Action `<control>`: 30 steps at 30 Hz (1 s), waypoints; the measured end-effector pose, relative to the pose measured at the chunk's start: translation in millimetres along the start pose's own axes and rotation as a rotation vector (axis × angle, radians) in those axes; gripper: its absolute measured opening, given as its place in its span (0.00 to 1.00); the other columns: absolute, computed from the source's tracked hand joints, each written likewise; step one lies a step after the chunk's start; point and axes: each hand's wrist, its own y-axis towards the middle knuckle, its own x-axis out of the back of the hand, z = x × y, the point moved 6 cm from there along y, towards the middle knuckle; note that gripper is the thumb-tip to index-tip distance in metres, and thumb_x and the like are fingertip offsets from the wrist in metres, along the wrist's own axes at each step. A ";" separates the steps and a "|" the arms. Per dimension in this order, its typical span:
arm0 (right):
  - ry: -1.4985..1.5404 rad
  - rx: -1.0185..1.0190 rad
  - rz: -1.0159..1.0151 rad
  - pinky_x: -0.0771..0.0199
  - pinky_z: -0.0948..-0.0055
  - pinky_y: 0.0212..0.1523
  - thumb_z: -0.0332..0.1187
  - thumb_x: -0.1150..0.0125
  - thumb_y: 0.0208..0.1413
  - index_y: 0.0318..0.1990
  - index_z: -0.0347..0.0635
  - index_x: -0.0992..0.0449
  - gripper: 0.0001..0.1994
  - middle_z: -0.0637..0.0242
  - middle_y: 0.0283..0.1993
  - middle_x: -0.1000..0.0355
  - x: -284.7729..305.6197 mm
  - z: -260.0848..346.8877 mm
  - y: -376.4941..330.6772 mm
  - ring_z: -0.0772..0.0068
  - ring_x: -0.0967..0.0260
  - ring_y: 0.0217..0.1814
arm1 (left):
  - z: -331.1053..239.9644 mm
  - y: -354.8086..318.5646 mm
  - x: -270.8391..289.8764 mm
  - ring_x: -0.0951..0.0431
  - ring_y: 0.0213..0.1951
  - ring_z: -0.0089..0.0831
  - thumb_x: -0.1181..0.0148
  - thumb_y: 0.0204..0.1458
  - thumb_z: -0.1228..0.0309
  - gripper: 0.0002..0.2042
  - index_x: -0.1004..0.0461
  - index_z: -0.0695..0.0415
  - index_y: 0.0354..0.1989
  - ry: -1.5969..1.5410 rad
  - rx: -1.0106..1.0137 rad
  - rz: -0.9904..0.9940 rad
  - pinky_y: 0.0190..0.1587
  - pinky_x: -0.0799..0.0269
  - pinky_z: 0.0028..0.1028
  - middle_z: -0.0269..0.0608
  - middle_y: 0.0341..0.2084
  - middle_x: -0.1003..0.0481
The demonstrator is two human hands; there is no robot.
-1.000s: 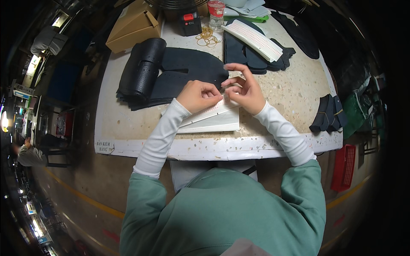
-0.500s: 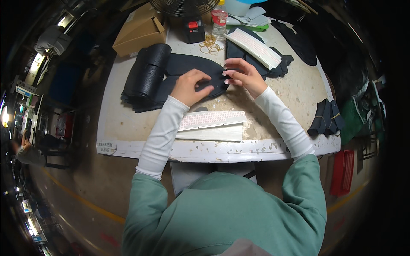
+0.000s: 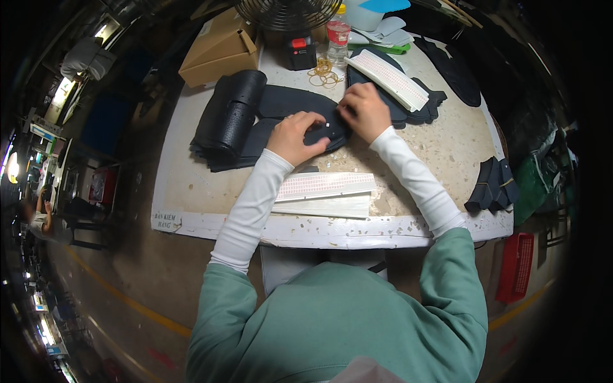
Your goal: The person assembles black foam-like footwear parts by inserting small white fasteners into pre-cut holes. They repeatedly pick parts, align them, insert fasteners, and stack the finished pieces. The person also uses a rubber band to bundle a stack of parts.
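Observation:
Dark, flat cut pieces of material lie stacked on the table in front of me. My left hand rests over their near edge, its fingers curved and its thumb held apart. A tiny white square shows on the dark surface just beyond that hand. At the right end of the stack, my right hand has its fingers bent and drawn together. Its fingertips are turned down and partly hidden, so what they pinch cannot be made out. Sheets of small printed labels lie on the table nearer to me.
A rolled black perforated piece sits on the stack's left. Behind stand a cardboard box, a fan, a bottle and rubber bands. Another label strip tops dark pieces; banded bundles lie right.
My right hand has turned downward and its spread fingers have closed together near the stack's right end. My left hand stays over the pieces. The whole view has shifted slightly.

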 end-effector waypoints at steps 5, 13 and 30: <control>0.135 -0.036 0.079 0.30 0.65 0.45 0.32 0.34 0.46 0.30 0.44 0.20 0.04 0.66 0.36 0.30 5.4 -11.1 1.3 0.59 0.34 0.45 | 2.1 4.7 8.7 0.22 0.34 0.42 0.45 0.46 0.76 0.19 0.28 0.48 0.49 -0.027 -0.070 -0.098 0.39 0.25 0.35 0.45 0.32 0.25; 0.030 0.090 0.082 0.26 0.66 0.41 0.30 0.34 0.44 0.30 0.47 0.19 0.04 0.69 0.36 0.30 -17.1 17.9 -16.0 0.64 0.33 0.45 | -1.4 -0.6 -7.8 0.25 0.38 0.42 0.28 0.36 0.56 0.22 0.28 0.48 0.39 0.128 -0.021 0.003 0.42 0.26 0.38 0.37 0.33 0.30; 0.043 0.072 0.078 0.27 0.65 0.36 0.26 0.38 0.45 0.31 0.46 0.29 0.07 0.71 0.29 0.27 -11.3 18.4 -14.2 0.64 0.30 0.41 | -4.4 0.2 -0.7 0.22 0.36 0.40 0.38 0.46 0.68 0.09 0.25 0.50 0.37 0.120 0.047 0.034 0.40 0.25 0.34 0.38 0.32 0.25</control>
